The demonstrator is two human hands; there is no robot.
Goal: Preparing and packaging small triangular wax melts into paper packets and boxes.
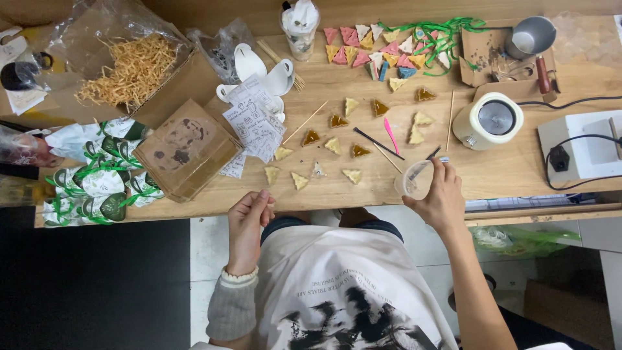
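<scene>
My right hand (442, 198) grips a small clear plastic cup (414, 180) with a dark stick in it, near the wooden table's front edge (311, 204). My left hand (249, 223) rests loosely curled at the table's front edge and holds nothing I can see. Between the hands, several small triangular pieces (324, 155), pale yellow and amber, lie spread on the table. A dark stick (378, 142), a pink stick (391, 135) and thin wooden skewers (304, 123) lie among them.
Coloured triangles (376, 45) and green ribbon (447, 32) lie at the back. A round white appliance (489, 120) and a white box with cables (583, 152) stand right. Cardboard boxes (184, 152), straw filling (133, 68), paper sheets (256, 120) and wrapped packages (97, 181) crowd the left.
</scene>
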